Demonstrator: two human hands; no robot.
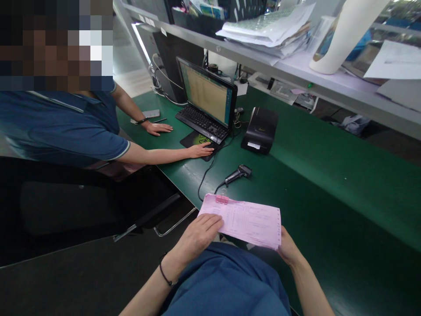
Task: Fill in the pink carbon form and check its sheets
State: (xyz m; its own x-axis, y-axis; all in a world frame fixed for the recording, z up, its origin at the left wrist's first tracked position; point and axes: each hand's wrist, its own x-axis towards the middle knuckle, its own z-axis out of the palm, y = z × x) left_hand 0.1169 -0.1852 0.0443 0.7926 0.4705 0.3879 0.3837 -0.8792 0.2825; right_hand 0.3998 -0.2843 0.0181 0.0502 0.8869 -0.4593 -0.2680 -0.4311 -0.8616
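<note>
I hold a stack of pink printed forms [250,221], fastened by a pink clip [222,199] at its far left corner, over the near edge of the green table [329,175]. My left hand [197,235] grips the stack's near left edge, fingers lying on top. My right hand [287,248] holds the near right corner from underneath, mostly hidden by the paper. A black band sits on my left wrist.
A seated person in a blue shirt [62,127] has one hand on a mouse [202,150] and the other flat on the table. On the table stand a monitor [208,94], keyboard [202,123], black printer [259,129] and barcode scanner [238,173]. A shelf [296,74] overhead carries papers.
</note>
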